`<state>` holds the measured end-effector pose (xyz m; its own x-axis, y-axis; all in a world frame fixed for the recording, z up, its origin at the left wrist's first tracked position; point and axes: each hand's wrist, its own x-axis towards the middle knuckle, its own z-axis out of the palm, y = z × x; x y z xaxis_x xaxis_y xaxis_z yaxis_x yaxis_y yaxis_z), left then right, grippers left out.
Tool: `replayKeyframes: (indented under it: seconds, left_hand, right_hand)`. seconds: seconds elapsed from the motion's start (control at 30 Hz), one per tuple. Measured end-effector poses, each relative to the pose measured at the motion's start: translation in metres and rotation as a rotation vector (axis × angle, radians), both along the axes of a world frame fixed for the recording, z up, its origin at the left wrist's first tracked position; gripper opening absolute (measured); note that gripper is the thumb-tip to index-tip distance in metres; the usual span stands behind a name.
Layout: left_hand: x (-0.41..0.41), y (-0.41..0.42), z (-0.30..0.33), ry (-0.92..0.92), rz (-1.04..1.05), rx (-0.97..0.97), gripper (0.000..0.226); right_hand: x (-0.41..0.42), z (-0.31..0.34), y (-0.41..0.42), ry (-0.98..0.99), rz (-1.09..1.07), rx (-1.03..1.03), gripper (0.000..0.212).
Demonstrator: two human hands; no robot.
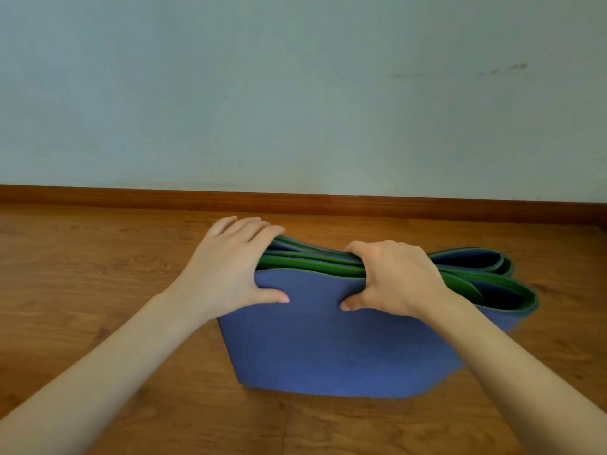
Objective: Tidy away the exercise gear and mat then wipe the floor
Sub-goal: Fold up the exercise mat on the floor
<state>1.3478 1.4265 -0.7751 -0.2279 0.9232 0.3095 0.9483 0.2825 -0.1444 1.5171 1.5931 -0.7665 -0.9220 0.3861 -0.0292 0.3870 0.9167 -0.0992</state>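
A folded exercise mat (331,343), blue outside and green inside, stands on edge on the wooden floor, its layers bunched together at the top. My left hand (230,267) grips the left part of its upper edge, fingers over the far side and thumb on the near blue face. My right hand (391,277) pinches the layers near the middle of the top edge, thumb on the near face. To the right of that hand the folds gape open in loose loops.
The wooden floor (98,257) spreads on all sides of the mat. A brown skirting board (131,197) runs along the base of a pale wall (295,93) just behind the mat.
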Motion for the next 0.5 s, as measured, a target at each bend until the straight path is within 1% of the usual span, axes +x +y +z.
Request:
replayKeyframes:
  seconds: [0.07,0.1,0.13,0.2,0.23,0.27,0.3,0.33,0.4,0.5]
  left_hand:
    - [-0.009,-0.030,-0.005,-0.027,0.051,0.169,0.101]
    - [-0.010,-0.042,-0.010,-0.108,0.095,0.259,0.100]
    - [-0.010,-0.051,-0.017,-0.257,0.155,0.357,0.102]
    - [-0.007,-0.059,-0.031,-0.702,0.278,0.522,0.115]
    - [-0.007,-0.059,-0.037,-0.895,0.296,0.589,0.120]
    - [-0.009,-0.058,-0.041,-1.023,0.287,0.629,0.121]
    - [-0.011,-0.057,-0.041,-1.101,0.256,0.636,0.122]
    - [-0.014,-0.056,-0.037,-1.144,0.217,0.622,0.123]
    - [-0.020,-0.056,-0.021,-1.159,0.161,0.560,0.126]
    - [-0.037,-0.057,0.012,-1.117,0.054,0.362,0.133]
  right_hand:
    - [0.002,0.003,-0.003,0.028,-0.011,-0.003,0.069]
    - [0.003,0.003,-0.005,0.047,-0.016,0.001,0.067]
    - [0.003,0.004,-0.007,0.070,-0.023,0.003,0.066]
    - [0.005,0.006,-0.010,0.114,-0.043,-0.019,0.066]
    - [0.006,0.009,-0.011,0.146,-0.056,-0.045,0.067]
    - [0.007,0.011,-0.010,0.189,-0.072,-0.079,0.068]
    - [0.009,0.014,-0.009,0.241,-0.089,-0.125,0.069]
    - [0.011,0.017,-0.008,0.290,-0.102,-0.181,0.071]
    - [0.015,0.020,-0.004,0.375,-0.101,-0.308,0.072]
    - [0.019,0.017,0.002,0.479,-0.055,-0.501,0.069]
